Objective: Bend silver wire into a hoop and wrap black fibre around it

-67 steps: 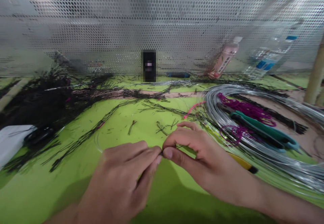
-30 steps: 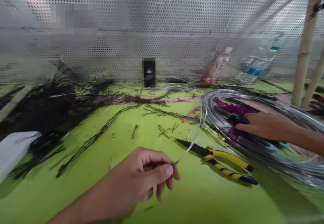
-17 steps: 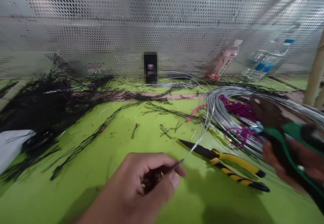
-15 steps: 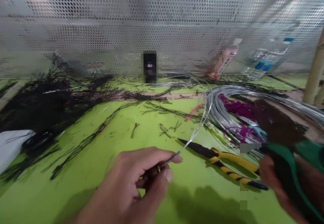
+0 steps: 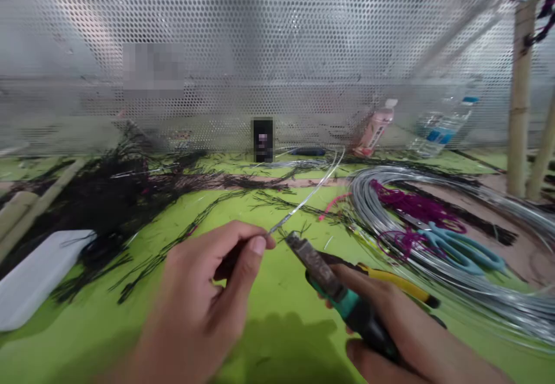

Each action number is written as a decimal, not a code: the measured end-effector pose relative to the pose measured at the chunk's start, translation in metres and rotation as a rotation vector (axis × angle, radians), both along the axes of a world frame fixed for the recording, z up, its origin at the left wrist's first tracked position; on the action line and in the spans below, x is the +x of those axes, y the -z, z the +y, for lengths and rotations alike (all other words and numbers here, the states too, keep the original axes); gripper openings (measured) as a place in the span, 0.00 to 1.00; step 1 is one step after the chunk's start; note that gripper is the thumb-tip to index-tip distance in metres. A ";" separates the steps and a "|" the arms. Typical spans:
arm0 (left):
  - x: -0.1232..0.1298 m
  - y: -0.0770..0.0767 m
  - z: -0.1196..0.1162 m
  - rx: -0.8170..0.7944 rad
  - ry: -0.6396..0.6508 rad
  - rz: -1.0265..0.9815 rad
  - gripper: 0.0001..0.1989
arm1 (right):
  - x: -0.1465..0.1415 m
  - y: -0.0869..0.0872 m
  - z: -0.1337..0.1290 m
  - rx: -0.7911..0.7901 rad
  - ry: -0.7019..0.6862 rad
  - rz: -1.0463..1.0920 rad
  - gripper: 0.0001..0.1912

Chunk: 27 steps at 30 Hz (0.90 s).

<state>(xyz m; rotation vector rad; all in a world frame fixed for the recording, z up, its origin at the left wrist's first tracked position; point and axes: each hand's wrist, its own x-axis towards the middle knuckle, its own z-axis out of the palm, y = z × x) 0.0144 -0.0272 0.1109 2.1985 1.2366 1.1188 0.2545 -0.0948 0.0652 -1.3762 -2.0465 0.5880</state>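
Between thumb and forefinger, my left hand (image 5: 212, 285) pinches a thin silver wire (image 5: 306, 200) whose free length slants up and away to the right. Closed around the green-and-black handles of a pair of pliers (image 5: 318, 268) is my right hand (image 5: 399, 314). The pliers' worn metal head points up-left, just right of the pinched wire and apart from it. Partly hidden behind my right hand, yellow-and-black long-nose pliers (image 5: 392, 280) lie on the green surface (image 5: 281, 326).
A large wire coil (image 5: 368, 199) lies at right, with purple cord (image 5: 416, 205) and blue-handled scissors (image 5: 463, 251) inside it. Black strands (image 5: 99, 199) heap at left near a white box (image 5: 47, 274). Two bottles, one pink (image 5: 373, 132), lean against the perforated metal sheet (image 5: 260, 37).
The green-handled pliers have come from the right edge to beside the wire, in my right hand. My left hand still pinches the wire, whose far end now points more directly away.
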 end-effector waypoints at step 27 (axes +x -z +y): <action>0.018 -0.007 -0.024 -0.181 0.018 -0.198 0.16 | -0.007 0.014 0.082 0.344 -0.252 -0.002 0.14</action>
